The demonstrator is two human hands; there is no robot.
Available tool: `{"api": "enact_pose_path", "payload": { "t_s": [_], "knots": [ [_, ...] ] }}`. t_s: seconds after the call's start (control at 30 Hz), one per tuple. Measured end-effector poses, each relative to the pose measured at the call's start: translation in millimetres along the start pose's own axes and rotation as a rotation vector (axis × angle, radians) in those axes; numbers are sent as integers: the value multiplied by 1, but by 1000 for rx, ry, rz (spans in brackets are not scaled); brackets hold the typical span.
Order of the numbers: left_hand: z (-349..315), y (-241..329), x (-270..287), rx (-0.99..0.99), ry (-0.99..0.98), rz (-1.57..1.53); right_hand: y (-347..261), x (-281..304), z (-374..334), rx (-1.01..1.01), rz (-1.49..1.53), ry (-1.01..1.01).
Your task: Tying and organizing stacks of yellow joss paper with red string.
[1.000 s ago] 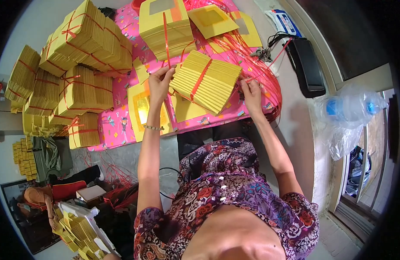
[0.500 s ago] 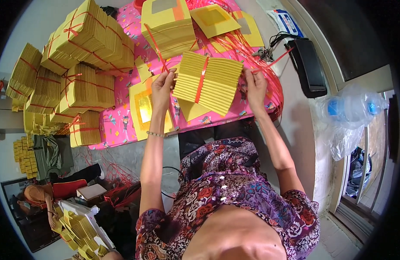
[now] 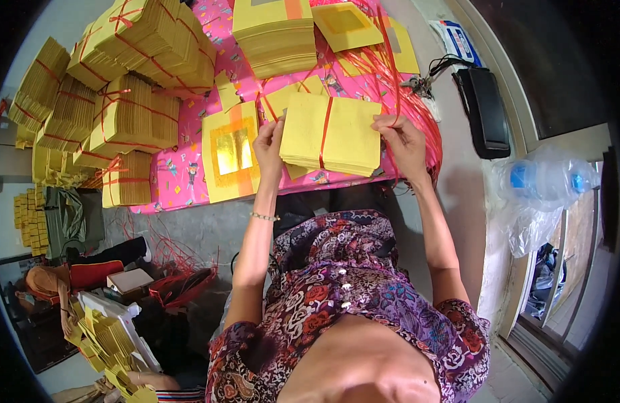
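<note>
One yellow paper stack lies lengthwise left to right, midway between left hand and right hand, each grip narrowly pinching red ribbon.

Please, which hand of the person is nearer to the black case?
Right. The right hand is left of the black case, at the right edge of the bundle between the hands; the left hand is farther left, at its left edge.

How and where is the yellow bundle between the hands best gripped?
The yellow bundle is likely best held by its left and right ends, the left hand and right hand each coming from its own side: its broad face is up and the red ribbon crosses its middle.
</note>
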State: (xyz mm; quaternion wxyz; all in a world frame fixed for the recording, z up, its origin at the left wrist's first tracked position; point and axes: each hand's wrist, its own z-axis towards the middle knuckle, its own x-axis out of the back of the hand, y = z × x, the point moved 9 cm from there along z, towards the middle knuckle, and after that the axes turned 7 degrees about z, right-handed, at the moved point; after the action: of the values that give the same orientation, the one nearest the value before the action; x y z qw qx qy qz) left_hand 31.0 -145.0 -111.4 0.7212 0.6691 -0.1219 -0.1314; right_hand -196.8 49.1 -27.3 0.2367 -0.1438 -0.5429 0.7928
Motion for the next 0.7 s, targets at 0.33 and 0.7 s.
{"api": "enact_pose_path", "payload": {
  "t_s": [0.33, 0.7],
  "knots": [
    [15, 93, 21, -368, 108, 308, -6, 6, 19, -91, 3, -130],
    [14, 122, -50, -273, -521, 370, -44, -8, 26, -16, -296, -309]
  ]
}}
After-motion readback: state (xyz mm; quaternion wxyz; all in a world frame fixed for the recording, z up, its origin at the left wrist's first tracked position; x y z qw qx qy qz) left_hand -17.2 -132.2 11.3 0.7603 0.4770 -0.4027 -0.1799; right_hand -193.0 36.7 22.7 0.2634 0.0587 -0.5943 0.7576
